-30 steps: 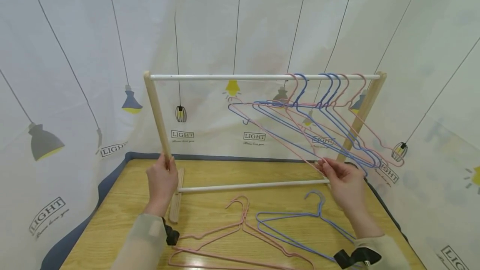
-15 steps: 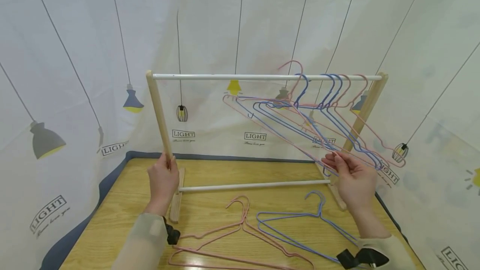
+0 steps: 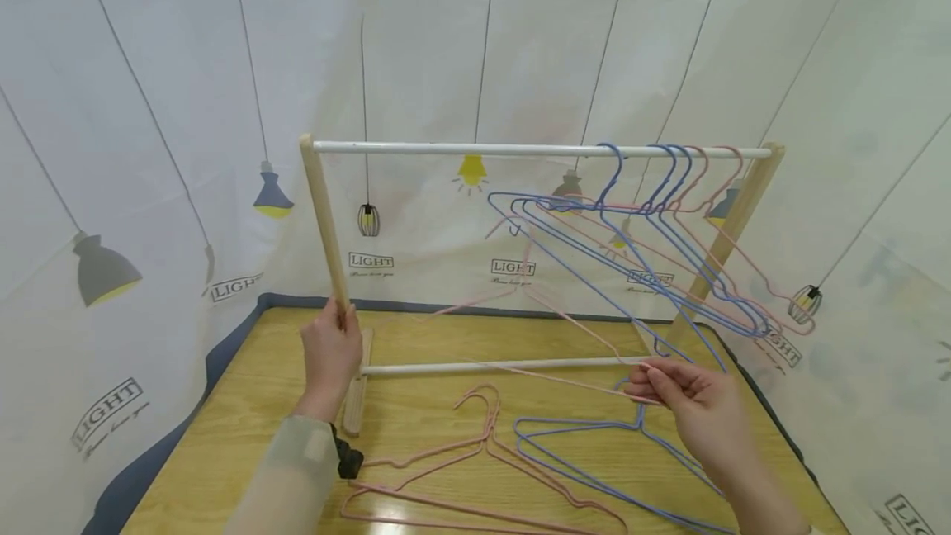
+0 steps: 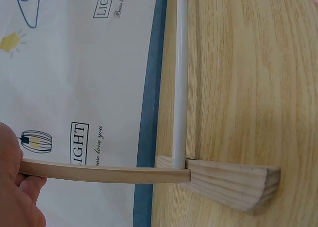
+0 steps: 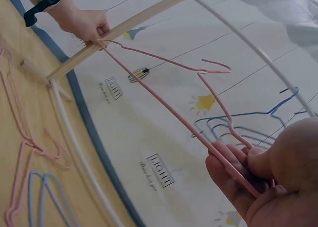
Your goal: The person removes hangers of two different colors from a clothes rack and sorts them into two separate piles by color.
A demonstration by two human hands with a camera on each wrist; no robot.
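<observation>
My right hand (image 3: 687, 403) pinches one end of a pink wire hanger (image 5: 159, 99), which is off the rail with its hook pointing up and left. In the right wrist view, thumb and fingers close on the hanger's corner. My left hand (image 3: 330, 357) grips the left wooden post (image 3: 324, 225) of a garment rack, low down near its foot (image 4: 231, 183). Several blue and pink hangers hang from the right part of the white top rail (image 3: 446, 149), a blue hanger (image 3: 612, 180) leftmost among them.
On the wooden table (image 3: 245, 436) in front of the rack lie pink hangers (image 3: 486, 428) and blue hangers (image 3: 579, 422). A white lower bar (image 3: 475, 367) joins the rack's feet. Behind stands a white curtain (image 3: 416, 40) printed with lamps.
My right hand has lifted the pink hanger off the rail, then lowered it forward, clear of the hanging blue one. The left hand has kept its grip on the post.
</observation>
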